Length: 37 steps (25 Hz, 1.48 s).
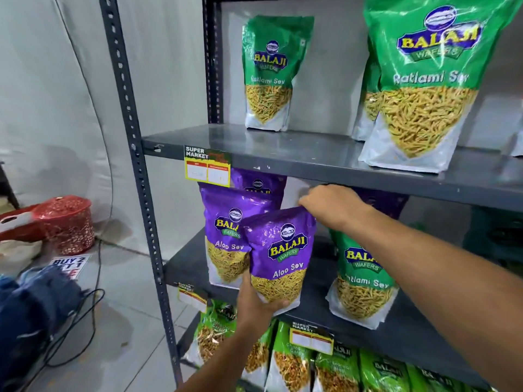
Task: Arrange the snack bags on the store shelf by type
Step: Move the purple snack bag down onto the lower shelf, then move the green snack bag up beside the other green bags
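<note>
A purple Aloo Sev bag (283, 250) stands upright at the front of the middle shelf (396, 332). My left hand (254, 304) grips its bottom edge and my right hand (328, 206) pinches its top right corner. Two more purple Aloo Sev bags (223, 222) stand behind it to the left. A green Ratlami Sev bag (362, 275) stands on the same shelf to the right, partly hidden by my right arm. On the upper shelf (283, 157) stand green Ratlami Sev bags, a small-looking one at the back (271, 72) and a near one (424, 80).
Light-green snack bags (297, 366) fill the lowest shelf. Price tags (207, 170) hang on the shelf edges. The grey upright post (135, 165) frames the left side. On the floor to the left sit a red basket (68, 224), blue cloth (34, 301) and black cables (85, 321).
</note>
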Tool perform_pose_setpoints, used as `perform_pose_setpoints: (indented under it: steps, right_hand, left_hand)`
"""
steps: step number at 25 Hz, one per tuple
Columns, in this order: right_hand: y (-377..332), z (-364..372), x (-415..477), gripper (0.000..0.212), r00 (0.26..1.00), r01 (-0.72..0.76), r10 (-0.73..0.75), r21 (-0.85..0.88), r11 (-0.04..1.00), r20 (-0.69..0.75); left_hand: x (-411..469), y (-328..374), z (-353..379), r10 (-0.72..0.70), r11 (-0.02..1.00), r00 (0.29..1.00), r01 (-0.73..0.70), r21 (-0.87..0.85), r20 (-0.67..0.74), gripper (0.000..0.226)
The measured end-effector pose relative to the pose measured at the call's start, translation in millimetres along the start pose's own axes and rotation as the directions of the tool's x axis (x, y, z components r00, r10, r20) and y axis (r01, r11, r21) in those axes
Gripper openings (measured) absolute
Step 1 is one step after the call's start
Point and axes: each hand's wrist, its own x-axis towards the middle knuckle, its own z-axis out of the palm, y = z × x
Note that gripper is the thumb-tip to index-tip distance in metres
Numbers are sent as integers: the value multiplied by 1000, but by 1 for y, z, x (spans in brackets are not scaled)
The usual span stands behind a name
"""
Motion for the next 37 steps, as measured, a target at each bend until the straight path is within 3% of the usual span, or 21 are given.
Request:
perform_pose_setpoints:
  steps: [5,10,13,15,17,19,22,26,29,34,37]
  right_hand:
    - [8,22,24,18,991,-110,92,193,975,100]
    - [15,35,29,17,972,-218,177,307,926,157]
    - [24,36,18,11,981,-181,143,355,917,129]
    - [34,37,3,32,989,-141,114,354,924,95]
    - [47,37,-16,51,979,-199,163,378,904,125]
    - [63,40,-38,67,949,-295,225,363,884,223]
    - [82,47,-68,73,879,-430,303,335,838,369]
    - [86,48,-88,63,841,-497,366,302,814,398]
    - [81,48,-93,42,843,-482,373,239,843,387]
    - [76,47,-101,35,863,-473,393,234,850,316]
    - [73,45,-107,32,873,-464,395,241,852,285]
  left_hand:
    - [20,-16,23,-52,999,999,52,4,10,109]
    - [28,-21,31,-81,997,995,82,-15,50,102]
    - [11,-18,30,-42,999,998,40,-27,-44,111]
    - [-17,-24,36,64,995,994,-57,79,-90,119]
    - [-49,-33,49,259,947,964,-266,179,61,121]
    - [-63,-29,65,261,932,923,-317,176,282,122]
    - [-43,-6,88,19,978,851,-125,166,525,136]
    - [-1,7,120,-120,980,770,-9,199,626,146]
    - [20,3,137,-188,970,757,42,240,626,140]
    - [22,-5,143,-141,959,797,-36,280,588,81]
    - [12,-8,138,-103,964,805,-63,257,584,76]
